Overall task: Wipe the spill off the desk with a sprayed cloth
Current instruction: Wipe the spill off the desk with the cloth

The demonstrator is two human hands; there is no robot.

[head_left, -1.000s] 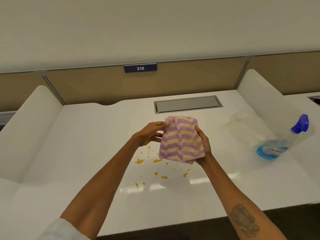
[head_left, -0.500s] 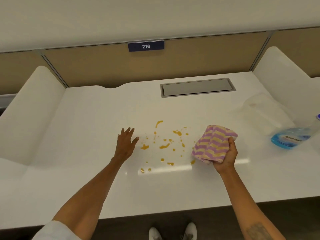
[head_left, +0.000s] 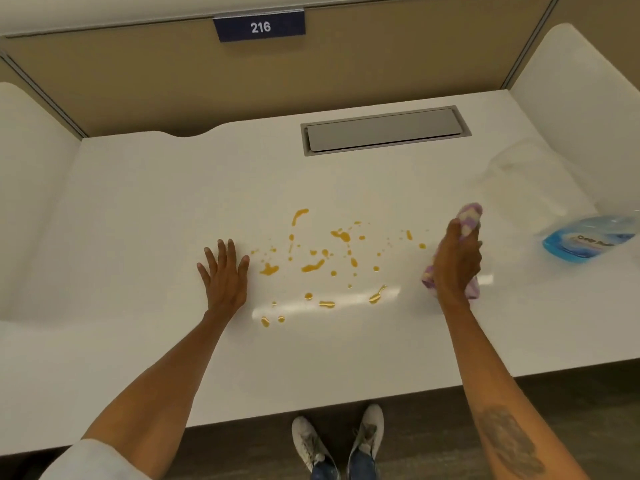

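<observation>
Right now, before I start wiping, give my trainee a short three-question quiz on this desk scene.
1. True or false: the cloth already covers the spill.
2. Which hand grips the cloth? A) left hand B) right hand
3. Fill in: the spray bottle lies on the desk, to the ____ of the spill.

Key: 1 false, it sits at the spill's right edge; 2 B; 3 right.

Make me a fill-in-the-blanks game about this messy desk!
1. The right hand grips a striped ____.
2. The left hand lies flat on the desk, on the ____ side of the orange spill.
3. The sign on the back panel reads ____.
4. The spray bottle holds ____ liquid.

Missing words: cloth; left; 216; blue
</observation>
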